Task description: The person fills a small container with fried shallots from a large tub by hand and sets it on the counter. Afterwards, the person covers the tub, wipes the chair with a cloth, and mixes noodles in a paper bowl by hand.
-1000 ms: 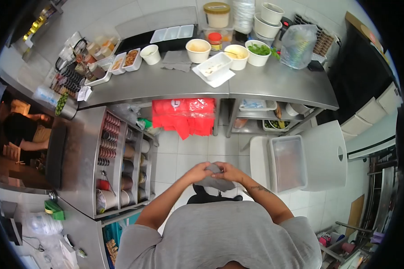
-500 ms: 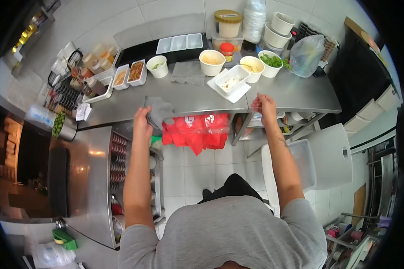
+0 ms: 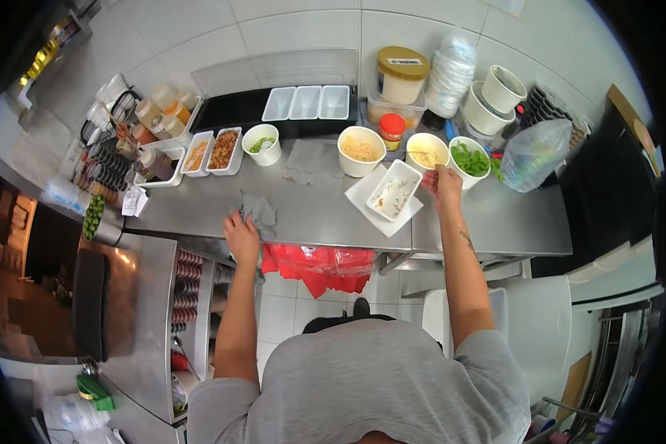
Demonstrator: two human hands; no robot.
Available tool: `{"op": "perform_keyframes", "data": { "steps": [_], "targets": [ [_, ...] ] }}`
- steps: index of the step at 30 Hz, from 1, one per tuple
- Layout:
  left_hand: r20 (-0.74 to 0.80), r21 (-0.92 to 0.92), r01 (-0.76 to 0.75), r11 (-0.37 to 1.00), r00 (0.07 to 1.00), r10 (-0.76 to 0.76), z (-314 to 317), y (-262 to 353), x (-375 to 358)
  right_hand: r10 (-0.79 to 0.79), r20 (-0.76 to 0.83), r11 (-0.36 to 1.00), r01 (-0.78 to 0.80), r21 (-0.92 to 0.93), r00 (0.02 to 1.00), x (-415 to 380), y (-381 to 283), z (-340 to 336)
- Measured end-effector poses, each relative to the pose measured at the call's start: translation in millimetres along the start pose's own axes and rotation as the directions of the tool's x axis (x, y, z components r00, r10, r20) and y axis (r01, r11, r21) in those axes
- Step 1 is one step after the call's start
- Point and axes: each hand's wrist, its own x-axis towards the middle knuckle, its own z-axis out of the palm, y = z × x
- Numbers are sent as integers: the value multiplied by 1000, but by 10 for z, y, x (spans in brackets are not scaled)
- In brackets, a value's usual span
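Note:
My left hand [image 3: 242,237] is at the counter's front edge, its curled fingers on the near side of a crumpled grey cloth [image 3: 260,214]. The cloth lies partly on the steel top. My right hand [image 3: 444,186] has its fingers drawn together at the near rim of a white tub of pale yellow shreds [image 3: 428,144]; what they pinch, if anything, is hidden. Just left of it a white rectangular tray [image 3: 394,190] with brown scraps sits askew on a white sheet [image 3: 361,195]. A tub of green leaves [image 3: 470,158] stands behind my right hand.
Along the back stand a tub of pale shreds [image 3: 361,151], a red-lidded jar [image 3: 391,130], a small green-filled tub [image 3: 262,145] and two food trays [image 3: 224,150]. A second grey cloth [image 3: 312,163] lies flat. Red plastic bags [image 3: 318,267] hang below the counter [image 3: 318,214].
My left hand has brought the grey cloth down onto the counter. My right hand has moved forward to the yellow-filled tub. The white tray has turned, and the view has shifted.

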Motion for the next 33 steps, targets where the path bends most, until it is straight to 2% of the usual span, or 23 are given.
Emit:
{"op": "perform_keyframes", "data": {
  "steps": [3, 5, 7, 8, 9, 12, 16, 17, 19, 21, 22, 24, 25, 28, 30, 33],
  "targets": [
    [35, 107, 43, 993, 998, -47, -72, 133, 33, -46, -85, 997, 40, -72, 995, 18, -1, -9],
    [83, 125, 46, 991, 995, -56, -126, 189, 88, -103, -78, 980, 88, -179, 992, -153, 23, -110],
    [154, 107, 48, 993, 986, -64, -161, 211, 146, -242, 41, 877, 237, -418, 969, -293, 278, -299],
    [177, 76, 33, 997, 983, -46, -120, 202, 169, -390, 140, 648, 379, -661, 910, -464, 373, -346],
    [203, 46, 16, 999, 979, -25, -56, 190, 188, -487, 276, 336, 469, -817, 829, -638, 431, -360],
    [299, -52, -2, 999, 954, 18, -12, 306, 253, -474, 364, 77, 449, -890, 802, -921, 411, -261],
    [440, -226, 16, 974, 894, 87, -79, 470, 380, -371, 340, 170, 423, -890, 864, -563, 456, -417],
    [442, -290, -3, 957, 887, 137, -52, 434, 416, -359, 378, 167, 458, -873, 853, -490, 415, -454],
    [442, -415, -40, 909, 865, 240, 9, 372, 467, -332, 338, 291, 437, -851, 880, -432, 375, -457],
    [512, -391, -14, 920, 827, 230, 26, 312, 518, -311, 289, 381, 397, -835, 906, -529, 298, -364],
    [545, -379, -3, 925, 807, 226, -4, 325, 561, -355, 328, 291, 436, -851, 876, -602, 296, -293],
    [508, -308, -135, 942, 814, 282, -158, 430, 673, -422, 412, 99, 493, -864, 807, -717, 305, -234],
    [489, -269, -198, 942, 815, 311, -243, 500, 737, -423, 414, 101, 495, -863, 807, -709, 315, -249],
    [490, -424, -249, 871, 745, 452, -297, 680, 867, -422, 406, 94, 484, -870, 811, -532, 397, -358],
    [517, -438, -282, 854, 698, 496, -240, 818, 889, -422, 388, 64, 454, -889, 820, -389, 365, -443],
    [498, -490, -344, 801, 644, 581, -119, 1006, 896, -409, 357, 113, 434, -894, 840, -310, 294, -523]
  ]
}}
